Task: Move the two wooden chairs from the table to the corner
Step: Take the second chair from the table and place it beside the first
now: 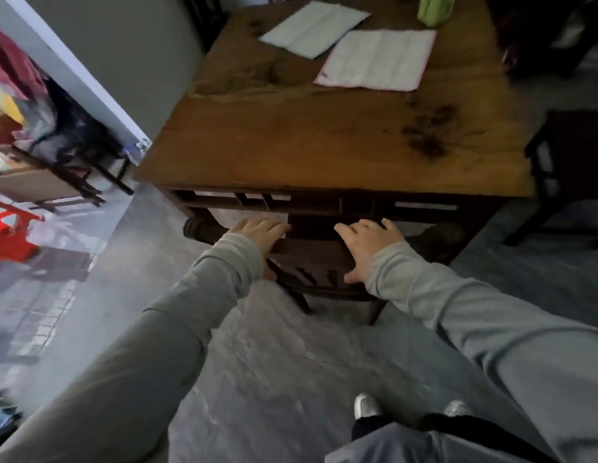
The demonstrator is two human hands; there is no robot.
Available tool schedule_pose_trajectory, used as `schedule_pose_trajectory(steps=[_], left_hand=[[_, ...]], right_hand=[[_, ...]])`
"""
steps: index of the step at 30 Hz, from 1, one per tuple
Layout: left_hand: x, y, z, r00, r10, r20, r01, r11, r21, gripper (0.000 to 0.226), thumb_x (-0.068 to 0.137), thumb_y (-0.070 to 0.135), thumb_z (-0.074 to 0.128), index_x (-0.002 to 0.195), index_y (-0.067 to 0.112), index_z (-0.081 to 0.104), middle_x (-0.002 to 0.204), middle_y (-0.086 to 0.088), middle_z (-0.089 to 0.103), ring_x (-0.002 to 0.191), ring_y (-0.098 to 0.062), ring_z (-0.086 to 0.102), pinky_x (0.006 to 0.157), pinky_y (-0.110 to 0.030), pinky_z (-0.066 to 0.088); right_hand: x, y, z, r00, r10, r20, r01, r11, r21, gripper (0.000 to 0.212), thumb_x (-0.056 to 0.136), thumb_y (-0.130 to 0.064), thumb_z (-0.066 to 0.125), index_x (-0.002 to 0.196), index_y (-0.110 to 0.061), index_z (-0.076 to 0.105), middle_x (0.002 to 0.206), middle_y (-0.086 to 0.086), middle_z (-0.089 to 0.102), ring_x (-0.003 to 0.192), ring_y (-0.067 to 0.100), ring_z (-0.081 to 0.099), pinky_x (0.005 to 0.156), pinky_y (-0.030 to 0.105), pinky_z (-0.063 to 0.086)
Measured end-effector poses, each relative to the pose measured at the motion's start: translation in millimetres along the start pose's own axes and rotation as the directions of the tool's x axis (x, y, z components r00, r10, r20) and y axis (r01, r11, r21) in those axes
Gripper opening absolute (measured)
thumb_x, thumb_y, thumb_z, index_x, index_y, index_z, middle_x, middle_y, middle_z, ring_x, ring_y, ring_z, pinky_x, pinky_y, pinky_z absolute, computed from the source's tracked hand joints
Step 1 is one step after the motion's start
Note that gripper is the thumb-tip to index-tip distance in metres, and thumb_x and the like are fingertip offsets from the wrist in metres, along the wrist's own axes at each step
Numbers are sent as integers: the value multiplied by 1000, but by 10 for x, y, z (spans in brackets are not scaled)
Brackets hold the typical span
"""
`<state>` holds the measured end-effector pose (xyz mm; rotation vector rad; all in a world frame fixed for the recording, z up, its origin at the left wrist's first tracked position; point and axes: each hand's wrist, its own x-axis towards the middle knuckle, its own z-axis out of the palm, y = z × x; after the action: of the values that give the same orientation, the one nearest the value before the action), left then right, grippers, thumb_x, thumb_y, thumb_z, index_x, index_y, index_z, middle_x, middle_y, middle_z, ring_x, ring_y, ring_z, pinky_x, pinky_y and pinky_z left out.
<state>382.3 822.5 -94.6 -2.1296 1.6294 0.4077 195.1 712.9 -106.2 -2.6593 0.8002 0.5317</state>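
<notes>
A dark wooden chair (pixel 317 262) is tucked under the near edge of the brown wooden table (pixel 307 145); its top rail runs left to right just below the tabletop. My left hand (pixel 260 233) lies flat on the left part of that rail, fingers stretched forward. My right hand (pixel 367 248) rests on the rail's right part, fingers spread and thumb pointing down. Neither hand is visibly closed around the rail. A second dark wooden chair (pixel 564 162) stands at the table's right side.
Two white cloths (pixel 374 61) and a green object (pixel 434 8) lie on the table. A red plastic stool (pixel 10 235) and a folding table (pixel 40 182) stand at the left beyond a grey wall edge. Grey floor lies behind the chair, with my shoes (pixel 367 406) on it.
</notes>
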Motion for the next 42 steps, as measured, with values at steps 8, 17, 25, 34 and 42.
schedule_pose_trajectory(steps=[8, 17, 25, 34, 42], left_hand=[[82, -20, 69, 994, 59, -96, -47, 992, 115, 37, 80, 39, 54, 108, 21, 39, 108, -6, 61, 92, -30, 59, 67, -33, 39], [-93, 254, -66, 970, 109, -218, -84, 989, 118, 40, 80, 45, 52, 105, 17, 40, 104, -4, 62, 88, -29, 61, 64, -34, 37], [-493, 530, -590, 986, 12, -166, 1, 997, 75, 48, 77, 51, 56, 110, 20, 40, 107, 2, 61, 89, -25, 61, 68, -30, 39], [-1318, 1688, -932, 952, -307, -11, 307, 951, -21, 50, 76, 55, 56, 109, 22, 42, 106, 4, 60, 88, -23, 61, 76, -34, 46], [-1949, 3168, -973, 798, -603, 18, 601, 792, -110, 48, 72, 61, 55, 103, 26, 42, 104, 8, 61, 85, -26, 61, 67, -30, 37]], right_hand=[[14, -24, -4, 997, -3, -81, -9, 988, -153, 33, 82, -11, 54, 109, -15, 37, 82, 3, 54, 63, 23, 49, 52, 33, 35], [-195, 293, -189, 988, -97, -117, 71, 975, -213, 32, 82, -32, 56, 108, -21, 42, 97, -1, 61, 81, 25, 59, 63, 33, 35], [-453, 512, -773, 978, -209, 18, 206, 940, -273, 49, 76, -44, 64, 116, -29, 41, 103, -1, 61, 89, 23, 58, 70, 34, 45], [-992, 1006, -940, 835, -539, 115, 546, 781, -304, 45, 67, -47, 71, 100, -32, 45, 76, -8, 53, 73, 17, 55, 62, 32, 45], [-1620, 1508, -887, 586, -801, 122, 758, 489, -431, 45, 62, -48, 72, 92, -34, 43, 64, -13, 42, 65, 16, 47, 57, 30, 36]])
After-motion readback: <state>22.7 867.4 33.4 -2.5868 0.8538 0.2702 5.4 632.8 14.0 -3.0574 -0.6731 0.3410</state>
